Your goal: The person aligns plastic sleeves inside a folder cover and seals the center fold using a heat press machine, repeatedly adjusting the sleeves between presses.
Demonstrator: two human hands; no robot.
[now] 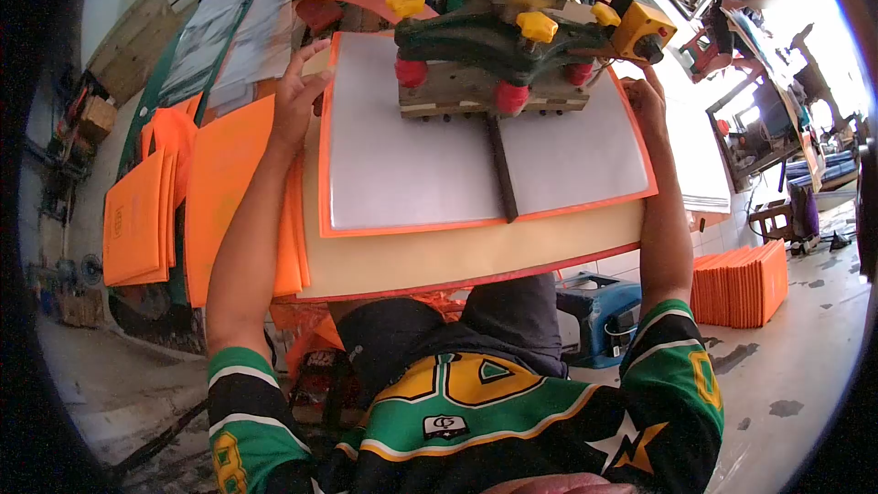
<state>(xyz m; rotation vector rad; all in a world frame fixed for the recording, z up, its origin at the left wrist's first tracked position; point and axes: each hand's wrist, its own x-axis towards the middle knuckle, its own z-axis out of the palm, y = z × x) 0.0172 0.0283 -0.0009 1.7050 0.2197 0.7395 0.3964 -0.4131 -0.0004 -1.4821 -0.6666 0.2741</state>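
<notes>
An orange folder cover point(326, 183) lies spread open with its pale inner face up and a dark strip point(501, 169) along its middle. It rests on a cream board point(476, 261) with a red edge, beneath the press head. At the cover's left edge is my left hand point(297, 96), thumb and forefinger apart, the thumb near the rim. My right hand point(646, 105) is at the opposite edge, its fingers curled around the rim near the upper corner. The press head point(494, 91), with yellow knobs and red balls, hides the cover's top middle.
Orange folders point(142, 220) are piled to the left, beside larger orange sheets point(224, 192). A yellow control box point(640, 27) is fixed right of the press. A stack of orange folders point(741, 284) and a blue stool point(599, 320) stand on the floor. Another person point(736, 23) sits far right.
</notes>
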